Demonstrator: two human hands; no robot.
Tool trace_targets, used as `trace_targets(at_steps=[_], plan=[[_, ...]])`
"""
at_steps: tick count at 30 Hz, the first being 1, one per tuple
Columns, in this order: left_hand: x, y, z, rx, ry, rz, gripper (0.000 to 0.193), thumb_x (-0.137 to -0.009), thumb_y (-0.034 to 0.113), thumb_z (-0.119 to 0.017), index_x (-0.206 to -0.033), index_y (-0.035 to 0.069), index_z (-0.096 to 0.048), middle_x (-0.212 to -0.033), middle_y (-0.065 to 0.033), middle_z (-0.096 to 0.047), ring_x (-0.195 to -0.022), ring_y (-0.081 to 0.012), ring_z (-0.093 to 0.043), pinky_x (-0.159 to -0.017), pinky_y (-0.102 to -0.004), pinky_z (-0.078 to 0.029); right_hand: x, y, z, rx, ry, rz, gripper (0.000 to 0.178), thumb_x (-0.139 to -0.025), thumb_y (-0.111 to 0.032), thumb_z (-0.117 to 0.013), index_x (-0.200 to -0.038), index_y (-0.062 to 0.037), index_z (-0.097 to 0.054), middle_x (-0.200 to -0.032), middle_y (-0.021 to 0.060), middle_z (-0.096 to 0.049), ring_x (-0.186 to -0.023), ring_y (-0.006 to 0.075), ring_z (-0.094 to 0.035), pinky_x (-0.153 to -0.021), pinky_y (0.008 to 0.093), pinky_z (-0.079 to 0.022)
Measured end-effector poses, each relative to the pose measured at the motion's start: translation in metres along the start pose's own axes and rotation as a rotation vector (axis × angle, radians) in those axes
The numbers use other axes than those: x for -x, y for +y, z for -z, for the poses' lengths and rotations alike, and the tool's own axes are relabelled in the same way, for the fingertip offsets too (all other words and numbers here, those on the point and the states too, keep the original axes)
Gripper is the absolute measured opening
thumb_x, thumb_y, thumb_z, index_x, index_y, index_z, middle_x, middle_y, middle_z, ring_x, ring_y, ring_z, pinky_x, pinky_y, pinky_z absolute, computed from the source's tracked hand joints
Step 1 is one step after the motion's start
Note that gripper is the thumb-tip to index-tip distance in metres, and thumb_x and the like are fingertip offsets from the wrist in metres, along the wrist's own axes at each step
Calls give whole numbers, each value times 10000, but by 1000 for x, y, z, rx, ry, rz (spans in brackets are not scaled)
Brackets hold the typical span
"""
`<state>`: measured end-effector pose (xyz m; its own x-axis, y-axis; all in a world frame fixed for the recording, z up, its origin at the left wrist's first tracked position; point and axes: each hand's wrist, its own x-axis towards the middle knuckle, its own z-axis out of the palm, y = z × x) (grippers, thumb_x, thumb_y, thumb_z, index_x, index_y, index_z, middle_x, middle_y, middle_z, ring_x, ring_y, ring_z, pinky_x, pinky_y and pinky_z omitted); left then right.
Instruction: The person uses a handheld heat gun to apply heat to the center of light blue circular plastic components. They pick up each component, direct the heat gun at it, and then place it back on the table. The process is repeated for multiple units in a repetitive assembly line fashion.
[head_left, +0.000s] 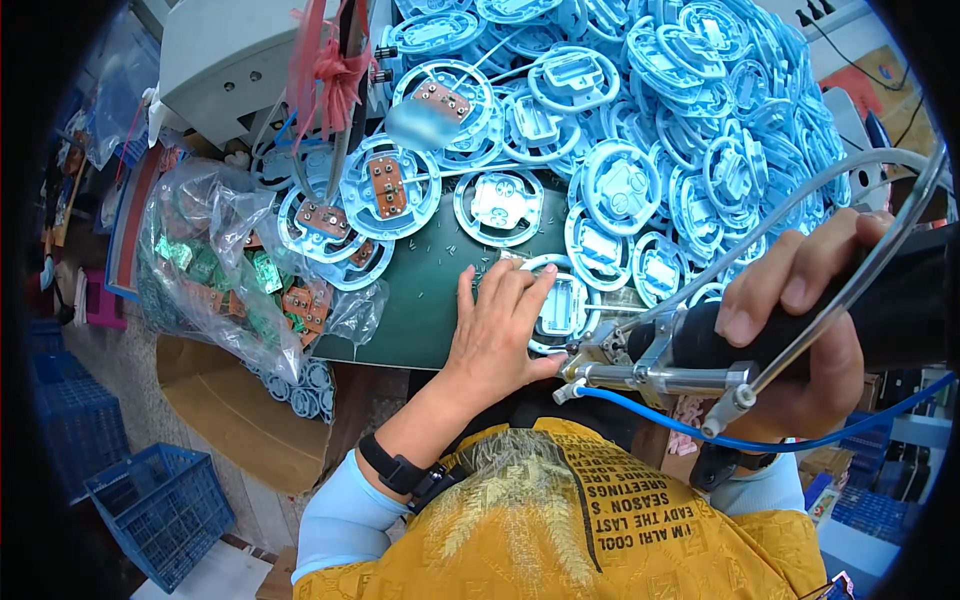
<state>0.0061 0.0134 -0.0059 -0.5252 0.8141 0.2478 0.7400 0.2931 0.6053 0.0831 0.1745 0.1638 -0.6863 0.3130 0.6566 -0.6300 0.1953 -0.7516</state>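
Already, some frames (pixel 433 188) carry boards (pixel 387 187); heaped frames (pixel 622 184) look bare. Your left hand (pixel 503 325) lies spread-fingered; your right hand (pixel 812 312) clasps a tool (pixel 692 342).

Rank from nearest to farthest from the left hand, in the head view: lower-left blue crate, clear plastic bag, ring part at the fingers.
1. Ring part, at the left hand.
2. Clear plastic bag, to its left.
3. Blue crate, farther left, lower.

My left forearm (pixel 424 418) angles forward and to my right, its hand (pixel 505 325) back-up, fingers slightly spread and pointing away from me, thumb stretched rightward. My right hand (pixel 805 315) is raised, fingers bent in a curled grip.
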Motion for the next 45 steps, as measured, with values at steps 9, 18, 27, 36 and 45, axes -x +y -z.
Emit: trace_targets(at_steps=[9, 18, 27, 36, 45], plan=[[-1, -1, -1, -2, 10, -11, 925, -589, 329, -888, -1364, 57, -461, -1184, -105, -490, -1273, -325, -405, -1032, -621, -273, 2, 6, -18, -11, 134, -99, 453, -855, -131, -559, -1252, -2, -383, -835, 91, -431, -550, 188, -525, -485, 289, -478], [-3, -1, -1, -65, 43, -51, 908, -584, 316, -892, -1345, 48, -477, -1179, -107, -497, -1253, -318, -431, -1029, -618, -279, 0, 7, -19, 42, 82, -187, 476, -836, -170, -630, -1213, -24, -379, -782, 80, -466, -540, 180, -529, -464, 286, -463], [-3, 3, 5, -24, -35, -10, 976, -537, 289, -900, -1381, 74, -459, -1202, -116, -491, -1273, -342, -419, -1050, -609, -268, -18, -28, 17, 173, 202, -84, 483, -859, -172, -487, -1265, 56, -357, -841, 92, -431, -619, 172, -495, -575, 293, -445], [-6, 4, 5, -49, -62, 0, 984, -523, 289, -906, -1376, 72, -465, -1206, -116, -496, -1281, -341, -416, -1060, -596, -262, -12, -3, 17, 221, 167, -81, 488, -849, -149, -506, -1289, 36, -403, -824, 103, -450, -599, 179, -507, -566, 288, -459], [-7, 5, 6, -43, -53, -1, 979, -525, 275, -904, -1373, 64, -464, -1198, -120, -498, -1271, -347, -426, -1063, -588, -261, -11, -5, 15, 214, 229, -138, 493, -832, -148, -500, -1284, 26, -410, -805, 102, -452, -599, 177, -512, -567, 283, -461]])
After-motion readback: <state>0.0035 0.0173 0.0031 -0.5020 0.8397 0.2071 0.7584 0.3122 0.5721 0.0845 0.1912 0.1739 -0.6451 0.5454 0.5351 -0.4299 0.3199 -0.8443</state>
